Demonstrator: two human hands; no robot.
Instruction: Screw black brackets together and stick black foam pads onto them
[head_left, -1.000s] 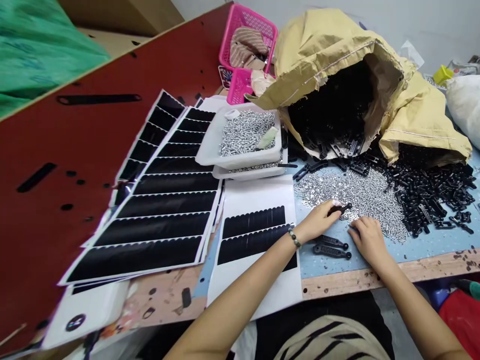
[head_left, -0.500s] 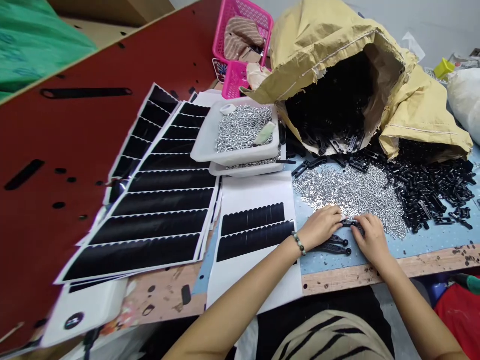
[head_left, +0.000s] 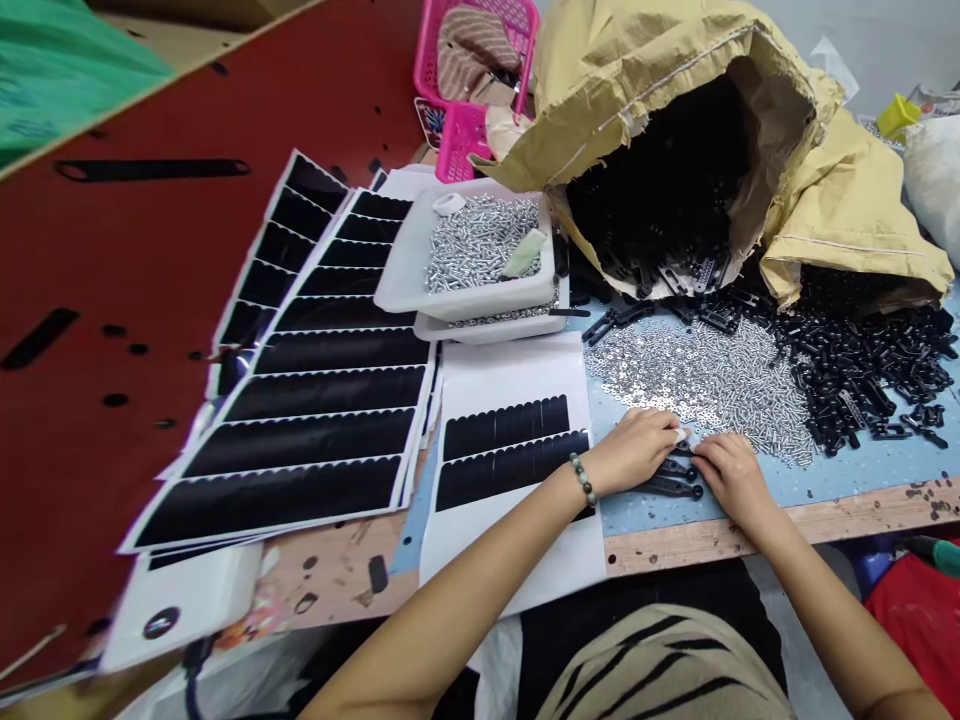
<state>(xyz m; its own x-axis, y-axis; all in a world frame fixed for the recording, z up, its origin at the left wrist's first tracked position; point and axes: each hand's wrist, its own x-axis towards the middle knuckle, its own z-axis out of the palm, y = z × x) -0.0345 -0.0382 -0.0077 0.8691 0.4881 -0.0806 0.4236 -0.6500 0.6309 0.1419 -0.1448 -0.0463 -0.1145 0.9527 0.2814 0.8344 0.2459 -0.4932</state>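
My left hand (head_left: 634, 450), with a beaded bracelet at the wrist, has its fingers closed on a small black plastic part (head_left: 681, 451). From the other side my right hand (head_left: 733, 475) pinches the same part, thumb and fingers together. Most of the part is hidden by the fingers, and a bit of white shows at the left fingertips. Just below the hands, black plastic arms (head_left: 670, 487) with round ends lie on the blue mat (head_left: 645, 515). Loose silver screws (head_left: 750, 375) and small silver nuts (head_left: 645, 365) are heaped right behind the hands.
Beyond the heap, a torn paper sack (head_left: 652, 75) spills black parts (head_left: 862, 370) to the right. Stacked white trays (head_left: 401, 275) hold more silver hardware. Sheets of black stickers (head_left: 315, 395) spread leftward, and one sticker sheet (head_left: 502, 545) lies under my left forearm. Pink baskets (head_left: 424, 60) stand behind.
My view has shifted slightly. My hands have drawn closer together, and less of the black part shows between them. Both still hold it.
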